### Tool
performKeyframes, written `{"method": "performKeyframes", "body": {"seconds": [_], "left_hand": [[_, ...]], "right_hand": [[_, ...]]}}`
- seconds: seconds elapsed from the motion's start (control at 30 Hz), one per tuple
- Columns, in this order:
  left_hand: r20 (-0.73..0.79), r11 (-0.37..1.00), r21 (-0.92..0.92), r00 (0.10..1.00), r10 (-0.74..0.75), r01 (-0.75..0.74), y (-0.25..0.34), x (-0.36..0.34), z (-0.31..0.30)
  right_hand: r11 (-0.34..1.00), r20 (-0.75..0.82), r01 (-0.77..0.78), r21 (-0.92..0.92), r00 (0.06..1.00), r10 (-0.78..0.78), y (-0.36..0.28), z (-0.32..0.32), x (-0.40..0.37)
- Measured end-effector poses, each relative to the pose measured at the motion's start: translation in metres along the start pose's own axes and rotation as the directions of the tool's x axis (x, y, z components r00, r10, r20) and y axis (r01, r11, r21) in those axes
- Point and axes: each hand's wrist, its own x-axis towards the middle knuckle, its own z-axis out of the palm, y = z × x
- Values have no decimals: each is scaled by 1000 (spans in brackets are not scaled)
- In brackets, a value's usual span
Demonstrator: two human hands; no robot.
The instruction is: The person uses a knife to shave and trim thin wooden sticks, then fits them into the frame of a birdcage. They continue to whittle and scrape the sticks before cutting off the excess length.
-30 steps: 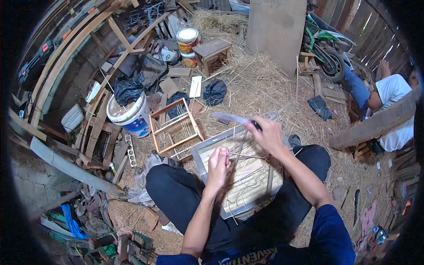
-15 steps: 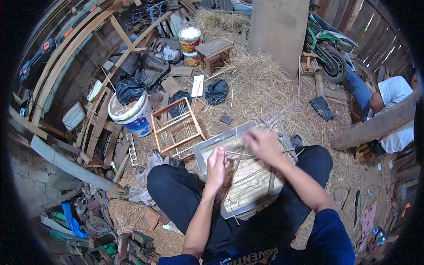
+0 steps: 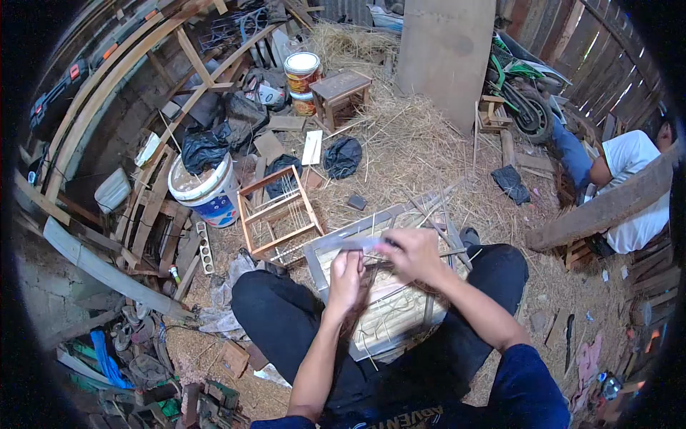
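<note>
My left hand (image 3: 346,284) is closed, thumb up, around a thin stick that is mostly hidden. Just right of it, my right hand (image 3: 414,256) is closed on what looks like a knife (image 3: 361,244), its pale blade smeared by motion. The blade points left and overlaps the top of my left fist. Both hands are over a framed board (image 3: 364,337) with a grey border, which rests across my lap. Thin sticks (image 3: 429,214) and strips lie scattered on the board, several sticking out past its far right corner.
A small wooden frame (image 3: 259,206) with thin rods stands beyond the board's left corner. Behind it is a white bucket (image 3: 214,193). A thick beam (image 3: 600,204) juts in from the right, near a person in a white shirt (image 3: 632,154). Straw (image 3: 407,136) covers the floor.
My right hand has moved slightly down and left, bringing the blade over my left fist. The whole view has shifted a little.
</note>
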Motion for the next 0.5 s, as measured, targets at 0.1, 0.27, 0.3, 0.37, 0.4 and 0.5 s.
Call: {"method": "performKeyframes", "body": {"seconds": [0.1,0.27,0.3,0.37,0.4,0.5], "left_hand": [[-15,999,-43,1000,-24,23,-5,0,-3],[5,1000,-3,1000,-4,4,-10,3,-4],[1,1000,-2,1000,-3,3,-10,2,-6],[-33,1000,-27,999,-1,0,-9,1,-4],[-29,1000,-15,1000,10,-11,-8,0,-2],[-6,999,26,1000,25,-25,-5,1,-3]], "right_hand": [[954,34,-298,-9,954,298,6,12,3],[999,-54,-50,18,997,51,4,4,3],[999,-23,32,2,999,-32,0,5,-2],[986,-8,-165,-21,986,165,11,12,-1],[964,-14,-261,-55,965,260,16,5,10],[989,-88,-144,-23,986,141,13,1,16]]}}
